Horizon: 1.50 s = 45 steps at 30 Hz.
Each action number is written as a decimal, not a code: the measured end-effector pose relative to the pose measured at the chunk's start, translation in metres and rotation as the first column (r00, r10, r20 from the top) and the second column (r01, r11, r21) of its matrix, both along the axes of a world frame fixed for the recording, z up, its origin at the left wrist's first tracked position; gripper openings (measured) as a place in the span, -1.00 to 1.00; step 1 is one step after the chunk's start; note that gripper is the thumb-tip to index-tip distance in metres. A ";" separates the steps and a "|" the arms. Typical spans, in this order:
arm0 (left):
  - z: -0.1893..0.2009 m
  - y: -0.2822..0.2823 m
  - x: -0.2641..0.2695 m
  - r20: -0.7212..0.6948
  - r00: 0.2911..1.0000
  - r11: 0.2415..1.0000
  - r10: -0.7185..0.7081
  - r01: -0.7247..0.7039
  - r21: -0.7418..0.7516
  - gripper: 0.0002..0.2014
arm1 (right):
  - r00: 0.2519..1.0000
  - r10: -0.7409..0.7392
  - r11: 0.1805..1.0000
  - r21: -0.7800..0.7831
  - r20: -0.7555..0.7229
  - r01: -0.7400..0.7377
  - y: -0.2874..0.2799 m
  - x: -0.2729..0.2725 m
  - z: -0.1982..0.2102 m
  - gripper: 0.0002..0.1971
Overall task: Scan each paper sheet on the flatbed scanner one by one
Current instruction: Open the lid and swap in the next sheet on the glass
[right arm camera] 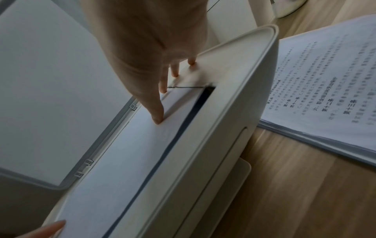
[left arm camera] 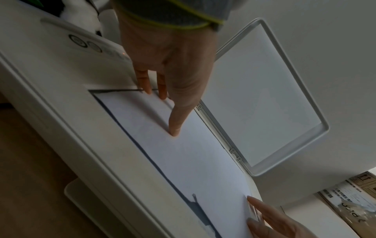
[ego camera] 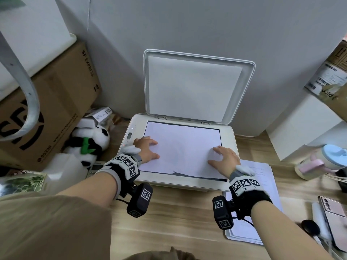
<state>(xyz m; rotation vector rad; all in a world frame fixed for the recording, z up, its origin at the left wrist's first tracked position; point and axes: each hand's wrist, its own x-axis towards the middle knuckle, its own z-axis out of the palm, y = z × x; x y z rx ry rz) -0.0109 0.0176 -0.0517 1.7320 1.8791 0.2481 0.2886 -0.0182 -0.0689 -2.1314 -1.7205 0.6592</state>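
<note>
A white flatbed scanner (ego camera: pixel 228 134) stands on the wooden desk with its lid (ego camera: pixel 193 87) raised against the wall. One white paper sheet (ego camera: pixel 180 149) lies face down on the glass, with a dark strip of glass showing along its near edge. My left hand (ego camera: pixel 148 148) rests flat on the sheet's left side, fingers straight (left arm camera: pixel 175 122). My right hand (ego camera: pixel 223 158) lies flat on the sheet's right edge, fingertips touching paper and scanner rim (right arm camera: pixel 158 112). A stack of printed sheets (ego camera: pixel 262 188) lies on the desk right of the scanner (right arm camera: pixel 325 90).
Cardboard boxes (ego camera: pixel 47 113) and a panda plush (ego camera: pixel 90 143) crowd the left. A white box (ego camera: pixel 300 132) and a cup with a blue lid (ego camera: pixel 319 160) stand right. A phone (ego camera: pixel 334 218) lies at the near right. The scanner's control panel (left arm camera: pixel 97 48) is on its left edge.
</note>
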 end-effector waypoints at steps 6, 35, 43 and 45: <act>0.021 0.030 -0.001 0.377 0.909 0.974 0.178 -0.217 0.061 -0.52 | 0.841 -0.258 0.920 0.146 -0.476 0.365 0.008 -0.002 0.018 -0.74; 0.062 0.038 -0.046 0.835 0.342 0.837 0.431 -0.498 -0.228 -0.63 | 0.112 -0.364 0.806 -0.253 -0.924 0.535 -0.007 0.046 0.052 -0.53; 0.036 -0.008 -0.056 0.687 0.509 0.833 0.519 -0.481 -0.273 -0.83 | 0.518 -0.644 0.736 -0.269 -0.563 0.621 -0.016 0.041 0.041 -0.74; 0.033 -0.013 -0.058 0.629 0.552 0.826 0.547 -0.476 -0.301 -0.85 | 0.566 -0.668 0.736 -0.314 -0.484 0.600 -0.018 0.040 0.036 -0.68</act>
